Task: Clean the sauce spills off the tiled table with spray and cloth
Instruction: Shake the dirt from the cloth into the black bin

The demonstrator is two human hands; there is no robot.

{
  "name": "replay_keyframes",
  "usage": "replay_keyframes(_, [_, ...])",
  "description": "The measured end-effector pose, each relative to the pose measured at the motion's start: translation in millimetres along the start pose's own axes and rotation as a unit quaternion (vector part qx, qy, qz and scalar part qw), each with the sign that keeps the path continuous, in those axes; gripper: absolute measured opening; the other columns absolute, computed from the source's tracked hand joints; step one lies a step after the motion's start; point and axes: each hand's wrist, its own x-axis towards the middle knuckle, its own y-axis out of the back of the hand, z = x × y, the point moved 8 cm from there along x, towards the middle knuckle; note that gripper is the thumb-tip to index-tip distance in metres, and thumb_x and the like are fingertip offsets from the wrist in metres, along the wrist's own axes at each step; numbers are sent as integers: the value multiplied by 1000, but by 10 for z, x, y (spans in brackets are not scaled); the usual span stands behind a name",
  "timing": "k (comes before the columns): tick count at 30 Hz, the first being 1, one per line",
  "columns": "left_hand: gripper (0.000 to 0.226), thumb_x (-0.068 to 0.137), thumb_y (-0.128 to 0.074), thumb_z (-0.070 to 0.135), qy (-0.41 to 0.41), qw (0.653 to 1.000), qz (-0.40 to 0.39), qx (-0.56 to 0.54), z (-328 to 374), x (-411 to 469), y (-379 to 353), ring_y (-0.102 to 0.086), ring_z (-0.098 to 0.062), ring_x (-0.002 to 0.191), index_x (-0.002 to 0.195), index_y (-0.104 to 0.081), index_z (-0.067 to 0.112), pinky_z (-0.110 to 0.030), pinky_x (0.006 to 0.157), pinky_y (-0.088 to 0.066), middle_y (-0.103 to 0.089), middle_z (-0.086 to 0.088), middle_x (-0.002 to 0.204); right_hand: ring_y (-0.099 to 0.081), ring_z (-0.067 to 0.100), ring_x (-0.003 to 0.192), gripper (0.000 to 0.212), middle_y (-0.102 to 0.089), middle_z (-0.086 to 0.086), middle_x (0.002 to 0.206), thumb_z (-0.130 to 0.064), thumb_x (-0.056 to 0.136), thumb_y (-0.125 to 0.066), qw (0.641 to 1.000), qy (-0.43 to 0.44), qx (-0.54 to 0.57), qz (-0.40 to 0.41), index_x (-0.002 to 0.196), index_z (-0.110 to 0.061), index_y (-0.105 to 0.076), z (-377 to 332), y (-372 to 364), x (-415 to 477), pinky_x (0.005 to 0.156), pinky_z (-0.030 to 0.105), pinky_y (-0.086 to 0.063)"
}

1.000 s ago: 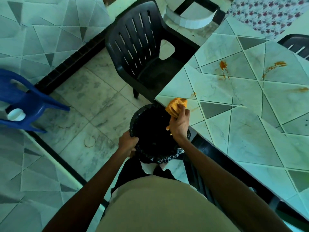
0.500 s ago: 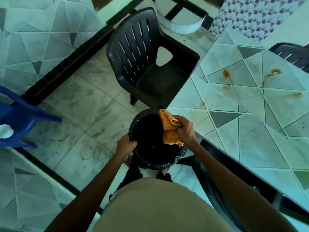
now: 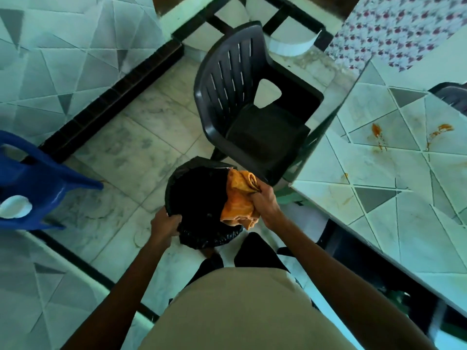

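- Right hand point(image 3: 265, 200): fingers curled tight round one bunched orange cloth point(image 3: 238, 202). The cloth is soft and crumpled, its folds hanging over the bin's rim at 3 o'clock of the opening.
- Left hand point(image 3: 164, 223): grips the bin's rim at about 7 o'clock, fingers hooked over the liner edge.
- One round bin point(image 3: 194, 195), lined with a glossy, wrinkled black plastic bag. The inside is too dark to read. It stands on the floor between the two arms.
- One tiled table point(image 3: 404, 223), at 3 o'clock of the bin. The top is smooth, pale marbled tile cut into triangles with a few grey wedges, and the near corner lies just beside the right hand.
- Sauce spills on the table, orange-brown: two larger streaky splashes point(image 3: 376, 133) and point(image 3: 439, 131) at 2 o'clock, one small dot point(image 3: 345, 175) and one faint thin smear point(image 3: 348, 199) nearer the corner. All are well apart from the cloth.
- Black chairs, two: one moulded plastic armchair point(image 3: 242, 102) with a slatted back at 12 o'clock of the bin, and a second one point(image 3: 452, 94) with only its edge showing at the frame's right.
- One blue plastic chair point(image 3: 43, 183) at 9 o'clock, with a white round object point(image 3: 15, 207) on it, kind unclear.
- Floor point(image 3: 141, 152): square, veined, marble-look tiles with black border strips.
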Motion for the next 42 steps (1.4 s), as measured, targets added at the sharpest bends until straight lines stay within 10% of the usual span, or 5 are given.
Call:
replay_keyframes(26, [39, 87, -57, -1, 22, 918, 243, -314, 1656, 2753, 3124, -67, -35, 97, 118, -53, 22, -40, 67, -59, -62, -11, 109, -74, 25, 92, 40, -76, 2, 103, -3, 90, -68, 965, -9, 14, -261, 124, -25, -67, -3212, -4128, 2456, 80, 41, -62])
replay_keyframes(35, [71, 57, -56, 43, 91, 944, 208, -240, 1054, 5009, 3765, -67, -32, 100, 126, -59, 26, -56, 83, -57, -68, -10, 112, -72, 33, 101, 38, -75, 6, 114, -10, 96, -62, 973, -81, -44, -214, 127, -31, -67, -2998, -5707, 3655, 88, 57, -58])
replay_keyframes(42, [68, 69, -58, 16, 147, 930, 201, -269, 396, 6868, 3929, -62, -37, 108, 137, -52, 19, -58, 90, -53, -62, -13, 122, -71, 38, 97, 57, -74, 12, 110, 9, 88, -46, 968, -82, -101, -214, 121, -32, -68, -2207, -7040, 4844, 79, 58, -60])
